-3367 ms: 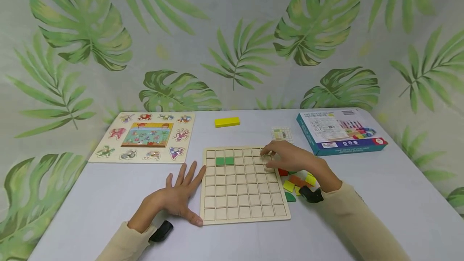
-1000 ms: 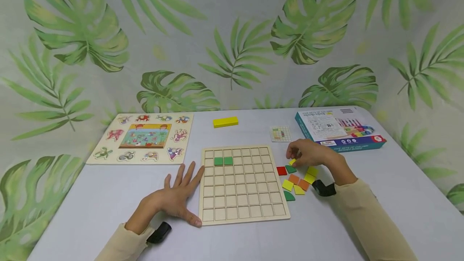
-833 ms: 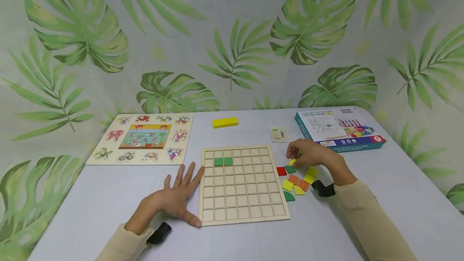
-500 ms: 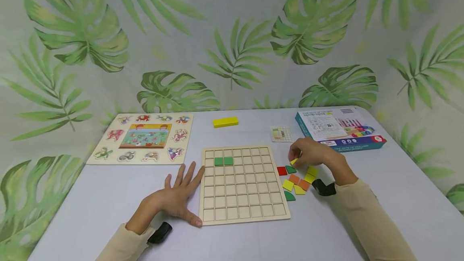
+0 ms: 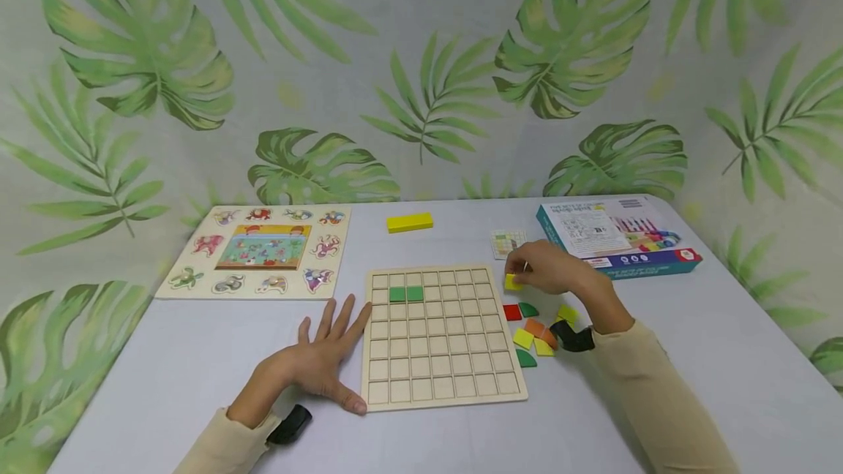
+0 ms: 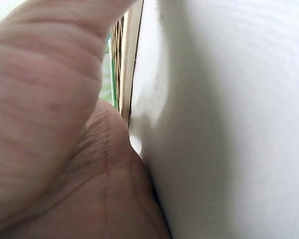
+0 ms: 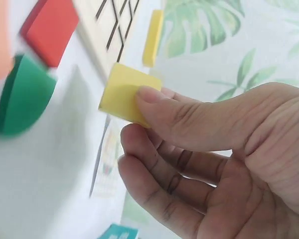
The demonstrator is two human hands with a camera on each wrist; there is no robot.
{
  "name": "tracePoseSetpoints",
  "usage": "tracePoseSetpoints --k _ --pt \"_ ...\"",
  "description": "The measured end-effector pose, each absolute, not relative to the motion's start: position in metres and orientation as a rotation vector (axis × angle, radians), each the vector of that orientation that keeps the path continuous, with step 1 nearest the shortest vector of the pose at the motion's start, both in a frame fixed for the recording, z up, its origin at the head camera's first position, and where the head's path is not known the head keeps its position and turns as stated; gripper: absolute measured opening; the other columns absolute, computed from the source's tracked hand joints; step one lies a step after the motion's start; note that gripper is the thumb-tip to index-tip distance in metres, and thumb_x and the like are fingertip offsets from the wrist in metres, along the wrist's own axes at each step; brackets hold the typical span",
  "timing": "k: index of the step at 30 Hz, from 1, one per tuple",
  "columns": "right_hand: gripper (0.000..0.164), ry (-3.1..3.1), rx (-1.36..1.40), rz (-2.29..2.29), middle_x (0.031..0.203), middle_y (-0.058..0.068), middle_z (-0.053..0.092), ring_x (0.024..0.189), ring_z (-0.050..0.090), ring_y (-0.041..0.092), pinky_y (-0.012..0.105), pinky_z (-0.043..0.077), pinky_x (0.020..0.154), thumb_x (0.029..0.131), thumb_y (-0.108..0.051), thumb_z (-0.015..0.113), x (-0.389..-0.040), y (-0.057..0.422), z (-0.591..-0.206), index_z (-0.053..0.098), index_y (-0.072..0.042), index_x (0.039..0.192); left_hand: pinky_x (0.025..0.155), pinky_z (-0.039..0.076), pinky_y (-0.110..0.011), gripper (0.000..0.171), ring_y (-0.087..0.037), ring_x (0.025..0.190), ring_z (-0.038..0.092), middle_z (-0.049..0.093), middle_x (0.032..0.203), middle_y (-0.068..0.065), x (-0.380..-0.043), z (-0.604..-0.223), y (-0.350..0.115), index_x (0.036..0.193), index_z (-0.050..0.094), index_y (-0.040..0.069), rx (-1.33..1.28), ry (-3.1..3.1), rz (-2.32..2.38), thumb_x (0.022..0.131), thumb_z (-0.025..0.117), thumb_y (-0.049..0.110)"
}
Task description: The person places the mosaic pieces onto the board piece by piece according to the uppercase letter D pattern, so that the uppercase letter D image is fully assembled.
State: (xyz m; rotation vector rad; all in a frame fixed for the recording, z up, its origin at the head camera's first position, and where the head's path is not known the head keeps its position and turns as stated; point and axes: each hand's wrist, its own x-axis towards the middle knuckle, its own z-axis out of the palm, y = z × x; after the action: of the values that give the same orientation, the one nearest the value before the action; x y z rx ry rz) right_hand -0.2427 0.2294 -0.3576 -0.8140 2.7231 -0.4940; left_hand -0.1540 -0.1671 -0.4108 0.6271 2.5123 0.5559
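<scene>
My right hand (image 5: pixel 549 269) pinches a yellow square tile (image 7: pixel 127 94) between thumb and fingers, just off the upper right corner of the wooden grid board (image 5: pixel 440 346). Two green square tiles (image 5: pixel 405 293) sit side by side in the board's second row. My left hand (image 5: pixel 323 358) lies spread with straight fingers, its fingertips and thumb at the board's left edge. Below the right hand are a red tile (image 5: pixel 511 312), a green quarter-round tile (image 7: pixel 25 97), and several orange and yellow tiles (image 5: pixel 523 339). In the left wrist view the palm (image 6: pixel 104 184) fills much of the picture.
A wooden sea-animal puzzle (image 5: pixel 263 247) lies at the back left. A yellow bar (image 5: pixel 410 222) is behind the board. At the back right stand a small printed grid card (image 5: pixel 506 241), partly behind the right hand, and a teal box (image 5: pixel 619 236) with papers on top.
From over the board, my right hand went to the loose tiles and picked up a yellow square tile. It has since moved left and slightly away with it. The left hand stays put.
</scene>
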Motion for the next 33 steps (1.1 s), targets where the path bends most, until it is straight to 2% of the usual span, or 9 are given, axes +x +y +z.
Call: tracePoseSetpoints --k 5,11,20,29,33 --pt "0.007 2.698 -0.863 -0.525 0.098 0.008 0.069 0.087 0.061 0.02 0.035 0.052 0.076 0.098 -0.005 0.061 -0.246 0.211 -0.357 0.068 -0.005 0.099 0.107 -0.011 -0.079 0.146 -0.047 0.147 -0.027 -0.023 0.164 -0.021 -0.153 -0.41 -0.167 0.161 -0.008 0.014 0.631 2.514 0.548 0.062 0.088 0.061" --pt "0.008 2.675 -0.891 -0.534 0.101 0.009 0.07 0.093 0.065 0.024 0.038 0.054 0.081 0.1 -0.008 0.06 -0.252 0.184 -0.357 0.067 -0.005 0.102 0.107 -0.009 -0.08 0.145 -0.049 0.147 -0.025 -0.023 0.164 -0.022 -0.153 -0.409 -0.167 0.161 -0.008 0.013 0.639 2.516 0.526 0.063 0.087 0.061" --pt "0.006 2.622 -0.897 -0.611 0.092 0.006 0.071 0.085 0.068 0.018 0.032 0.054 0.078 0.094 -0.008 0.069 -0.255 0.147 -0.362 0.065 -0.005 0.096 0.108 -0.01 -0.078 0.145 -0.046 0.148 -0.026 -0.023 0.165 -0.02 -0.156 -0.412 -0.165 0.161 -0.008 0.015 0.632 2.514 0.525 0.063 0.087 0.062" --pt "0.01 2.632 -0.852 -0.55 0.093 0.004 0.069 0.085 0.065 0.017 0.03 0.05 0.071 0.092 -0.011 0.073 -0.258 0.119 -0.365 0.063 -0.008 0.094 0.107 -0.014 -0.078 0.148 -0.046 0.147 -0.028 -0.023 0.165 -0.02 -0.156 -0.413 -0.169 0.162 -0.008 0.018 0.647 2.493 0.567 0.059 0.083 0.072" --pt "0.008 2.647 -0.831 -0.502 0.094 0.003 0.069 0.084 0.063 0.017 0.031 0.048 0.068 0.092 -0.011 0.073 -0.257 0.112 -0.368 0.065 -0.01 0.093 0.107 -0.012 -0.078 0.147 -0.047 0.148 -0.027 -0.022 0.165 -0.021 -0.155 -0.415 -0.169 0.162 -0.008 0.017 0.65 2.508 0.552 0.059 0.083 0.071"
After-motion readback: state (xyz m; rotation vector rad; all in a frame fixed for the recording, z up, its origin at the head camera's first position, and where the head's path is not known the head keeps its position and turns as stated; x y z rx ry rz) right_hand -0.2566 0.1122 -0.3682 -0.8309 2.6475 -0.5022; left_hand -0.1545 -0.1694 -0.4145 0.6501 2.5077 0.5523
